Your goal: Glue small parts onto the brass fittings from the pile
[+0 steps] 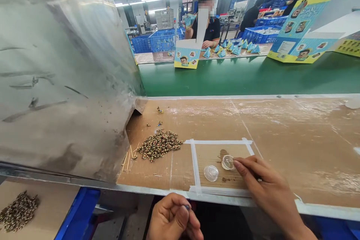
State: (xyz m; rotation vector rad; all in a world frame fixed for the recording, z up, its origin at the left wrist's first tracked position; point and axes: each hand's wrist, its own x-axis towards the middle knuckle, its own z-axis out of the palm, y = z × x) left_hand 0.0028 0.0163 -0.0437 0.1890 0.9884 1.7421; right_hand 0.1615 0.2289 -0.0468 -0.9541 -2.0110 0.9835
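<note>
My left hand (pixel 174 218) is closed below the table's front edge, thumb and forefinger pinching a tiny dark-blue piece (pixel 187 207) that is mostly hidden. My right hand (pixel 266 185) is closed in a pinch at the right rim of a small clear plastic cup (pixel 227 162). Whether the fingertips grip the rim or something thin inside it, I cannot tell. Left of that cup sits a second clear plastic cup or lid (pixel 210 173). Both stand inside a white tape rectangle (pixel 196 165), beside brown stains. Further left lies a heap of small brown-and-gold patterned pieces (pixel 161 145).
Thin wooden sticks (pixel 128 160) lie by a large metal chute (pixel 62 82) on the left. Beyond the brown tabletop (pixel 295 146) runs a green belt (pixel 225 78) carrying printed cartons (pixel 187 56). A co-worker (pixel 210 30) sits across it. More pieces (pixel 19 212) lie at lower left.
</note>
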